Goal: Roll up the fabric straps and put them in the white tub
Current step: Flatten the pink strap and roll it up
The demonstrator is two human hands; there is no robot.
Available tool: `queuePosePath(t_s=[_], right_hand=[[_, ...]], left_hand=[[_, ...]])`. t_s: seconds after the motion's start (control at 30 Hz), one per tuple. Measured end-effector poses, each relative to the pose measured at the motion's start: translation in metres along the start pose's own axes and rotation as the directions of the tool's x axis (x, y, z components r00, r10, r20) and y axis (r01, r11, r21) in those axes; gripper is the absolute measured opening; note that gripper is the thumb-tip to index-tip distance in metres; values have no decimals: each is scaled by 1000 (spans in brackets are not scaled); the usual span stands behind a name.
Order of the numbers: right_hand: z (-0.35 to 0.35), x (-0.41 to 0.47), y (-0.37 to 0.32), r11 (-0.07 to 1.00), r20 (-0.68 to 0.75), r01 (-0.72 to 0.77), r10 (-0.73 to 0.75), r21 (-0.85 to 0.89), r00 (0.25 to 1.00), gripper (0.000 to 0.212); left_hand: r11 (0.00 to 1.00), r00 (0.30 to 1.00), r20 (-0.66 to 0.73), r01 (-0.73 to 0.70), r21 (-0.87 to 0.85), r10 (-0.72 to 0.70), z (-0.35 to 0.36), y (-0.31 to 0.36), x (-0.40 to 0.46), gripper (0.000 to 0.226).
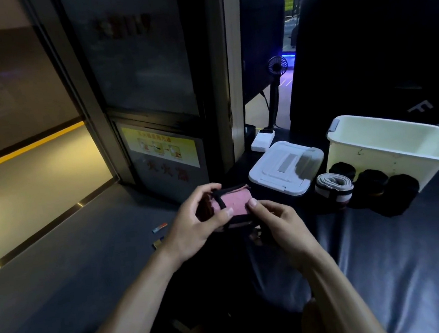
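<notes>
Item 1: pink strap [238, 205], black-edged, pinched in my left hand [192, 225] and right hand [276, 222], above the dark padded surface [401, 255]. Item 2: white tub [391, 146], right rear; 4 rolled straps [334, 187] just before it. Item 3: white lid [285, 167], beside tub.

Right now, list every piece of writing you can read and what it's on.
"F": pale letter on the dark upright pad; the rest is cut off.
Yellow sticker on the door panel: characters too blurred.
Red characters below it: blurred.
Glass lettering: blurred.
</notes>
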State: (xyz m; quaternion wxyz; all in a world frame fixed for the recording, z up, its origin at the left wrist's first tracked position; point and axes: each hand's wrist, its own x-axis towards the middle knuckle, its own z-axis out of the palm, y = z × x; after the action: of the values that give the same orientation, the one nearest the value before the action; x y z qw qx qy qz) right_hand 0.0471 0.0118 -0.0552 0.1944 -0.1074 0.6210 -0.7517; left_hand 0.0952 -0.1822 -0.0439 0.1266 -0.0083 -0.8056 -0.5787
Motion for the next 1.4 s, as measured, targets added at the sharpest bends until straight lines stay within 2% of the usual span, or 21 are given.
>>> queuePosePath(t_s=[0.17, 0.3, 0.43, 0.53, 0.6, 0.73, 0.87, 0.97, 1.03, 1.1, 1.17, 1.23, 1.4], right_hand=[[-7, 0, 3, 1000, -52, 0, -1, -16, 999, 19], [-7, 1, 1, 1000, -94, 21, -20, 9, 995, 20], [-6, 4, -2, 966, -134, 22, 14, 258, 991, 18], [-5, 6, -5, 876, -66, 8, 27, 482, 997, 11], [-4, 6, -5, 831, -38, 7, 17, 556, 999, 6], [1, 8, 2, 890, 12, -61, 63, 452, 998, 10], [3, 12, 7, 901, 26, -108, 107, 420, 994, 11], [5, 12, 7, 890, 24, -115, 116, 442, 993, 9], [3, 12, 7, 893, 21, -99, 101, 438, 995, 10], [1, 12, 7, 903, 22, -73, 71, 423, 997, 15], [-1, 13, 9, 929, 23, -45, 39, 368, 999, 11], [-1, 14, 11, 949, 17, -19, 14, 314, 1000, 7], [-3, 13, 10, 950, -23, 6, 1, 313, 1000, 22]], left_hand=[[988, 988, -150, 19, -151, -42, 2, -8, -3, 52], [973, 980, -172, 57, -224, -97, -1, -19, -6, 60], [923, 965, -190, 99, -371, -180, 2, -26, -9, 56], [863, 950, -182, 138, -486, -254, 9, -28, -13, 59], [831, 934, -197, 154, -535, -300, 19, -29, -14, 54], [689, 881, -199, 177, -703, -429, 38, -22, -13, 31], [487, 882, -54, 206, -849, -467, 47, -7, -16, 43], [385, 889, 36, 234, -892, -457, 49, 0, -19, 35], [354, 900, 88, 255, -900, -427, 50, 2, -21, 30], [332, 903, 135, 284, -899, -408, 48, 1, -23, 32], [325, 892, 162, 316, -891, -423, 45, 0, -25, 36], [329, 878, 178, 345, -879, -445, 43, -2, -26, 39], [336, 870, 170, 349, -875, -463, 39, -1, -21, 39]])
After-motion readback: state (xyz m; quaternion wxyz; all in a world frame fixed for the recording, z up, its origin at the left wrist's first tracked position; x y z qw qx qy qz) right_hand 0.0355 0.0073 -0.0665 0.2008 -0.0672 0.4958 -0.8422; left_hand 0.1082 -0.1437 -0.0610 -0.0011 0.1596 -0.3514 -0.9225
